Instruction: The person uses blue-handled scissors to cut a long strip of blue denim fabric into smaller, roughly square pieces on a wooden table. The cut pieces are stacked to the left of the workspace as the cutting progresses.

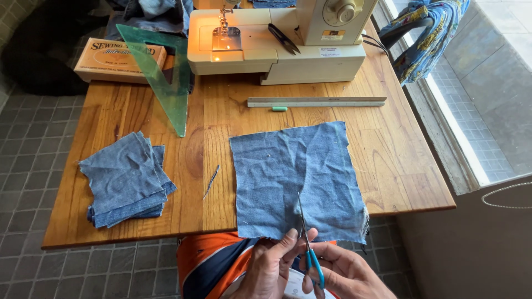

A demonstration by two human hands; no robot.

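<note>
A square piece of blue denim (299, 174) lies on the wooden table (388, 160), its near edge hanging slightly over the front. My right hand (346, 274) grips blue-handled scissors (307, 243), whose blades point up onto the denim's lower edge. My left hand (271, 266) pinches the cloth's near edge right beside the blades. Both hands sit just below the table's front edge, above my orange and navy clothing.
A stack of cut denim squares (126, 180) sits at the left. A thin metal tool (211, 181), a green set square (160, 75), a grey ruler (316, 102), a green chalk (280, 109), a cream sewing machine (277, 41) with black snips (284, 39), and a cardboard box (119, 58) occupy the table.
</note>
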